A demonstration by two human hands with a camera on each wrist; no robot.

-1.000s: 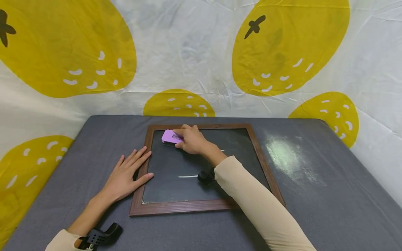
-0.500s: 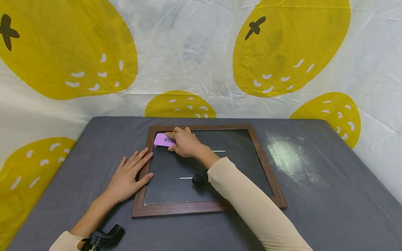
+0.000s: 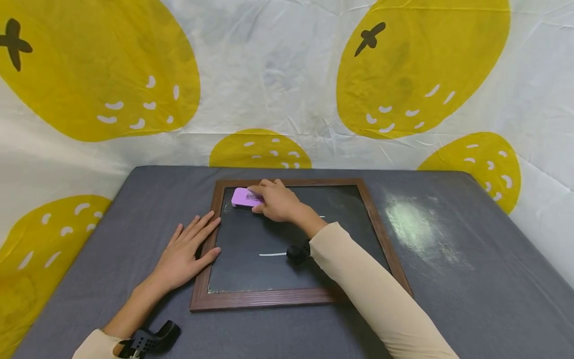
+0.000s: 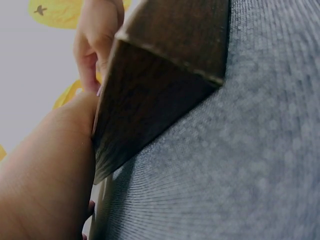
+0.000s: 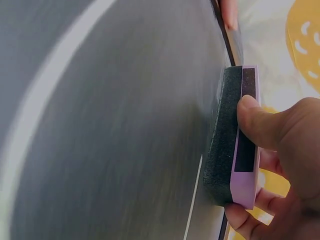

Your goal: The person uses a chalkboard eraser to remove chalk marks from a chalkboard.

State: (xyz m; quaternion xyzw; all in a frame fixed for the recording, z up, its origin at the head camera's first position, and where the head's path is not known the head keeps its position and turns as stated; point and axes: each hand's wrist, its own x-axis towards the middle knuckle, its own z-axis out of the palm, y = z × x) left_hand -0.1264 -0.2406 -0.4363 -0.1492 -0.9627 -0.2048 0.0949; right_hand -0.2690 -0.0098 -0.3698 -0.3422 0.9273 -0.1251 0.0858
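A wood-framed chalkboard [image 3: 251,271] lies on the grey cloth. Near its far left corner my right hand [image 3: 280,202] grips a purple eraser [image 3: 244,197], whose dark felt side faces the board. In the right wrist view the thumb presses along the side of the eraser [image 5: 245,120] and the fingers curl under its other side. My left hand [image 3: 184,257] lies flat with fingers spread, its fingertips and thumb on the left strip of the frame. One white chalk line [image 3: 272,255] shows near the middle of the board; another [image 5: 192,200] runs close to the eraser.
Grey cloth [image 3: 471,239] covers the table, with a pale chalky patch [image 3: 410,227] right of the board. Behind hangs a white curtain [image 3: 269,65] printed with yellow fruit. A black wrist camera [image 3: 298,253] hangs under the right forearm, over the board.
The right hand slid the eraser left along the top of the board, then back right. Faint smudges now show at the far left corner. The left hand stays on the frame.
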